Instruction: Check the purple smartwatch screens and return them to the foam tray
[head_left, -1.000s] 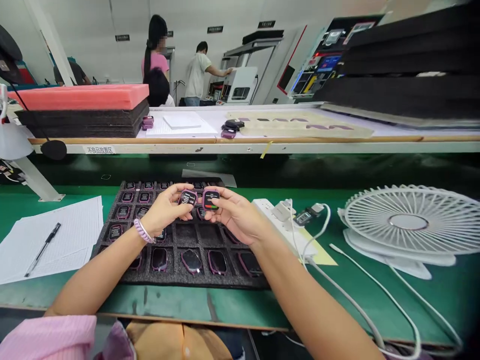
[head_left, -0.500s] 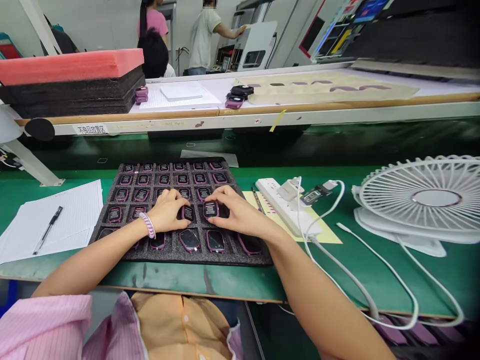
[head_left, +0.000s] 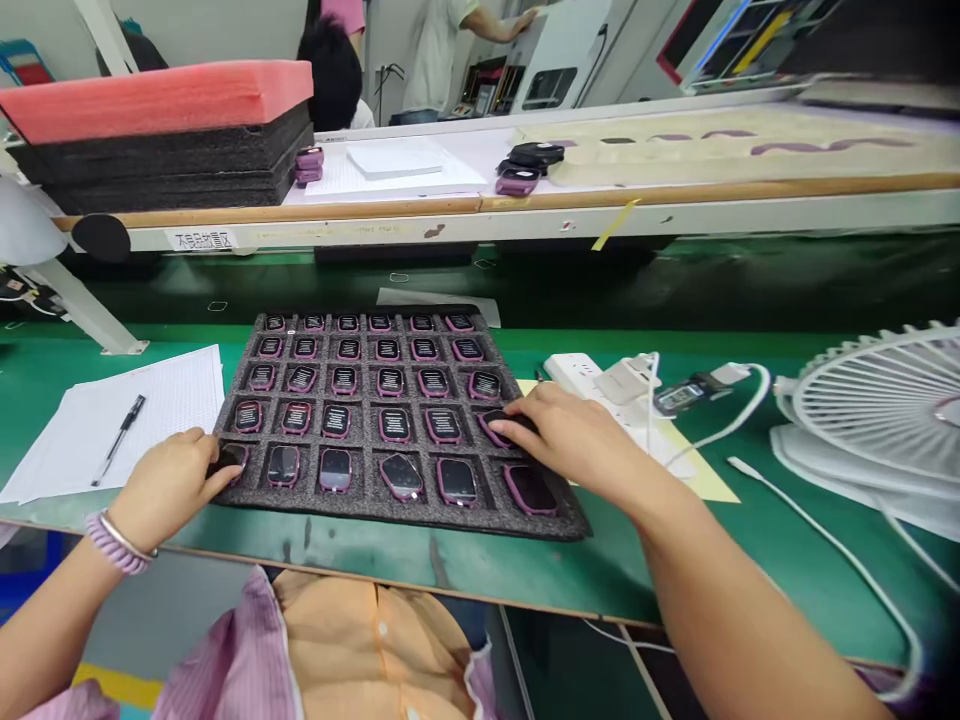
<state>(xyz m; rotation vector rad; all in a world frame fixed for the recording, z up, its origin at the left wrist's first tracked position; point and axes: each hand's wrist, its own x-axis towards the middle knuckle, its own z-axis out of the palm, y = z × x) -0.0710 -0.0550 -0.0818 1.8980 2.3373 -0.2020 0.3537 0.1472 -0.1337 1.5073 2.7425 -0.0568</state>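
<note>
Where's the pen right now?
In the head view, the pen lies on the white papers at the left, near the left hand and left of the foam tray.

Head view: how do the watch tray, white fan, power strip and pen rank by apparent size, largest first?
1. Watch tray
2. White fan, even cut off by the picture edge
3. Power strip, partly covered
4. Pen

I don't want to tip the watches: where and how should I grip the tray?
Probably best to take the tray by its opposite side edges: left hand from the left, right hand from the right. It's wide and flat, with uncovered watches in it, so two-sided support should keep it level.
</note>
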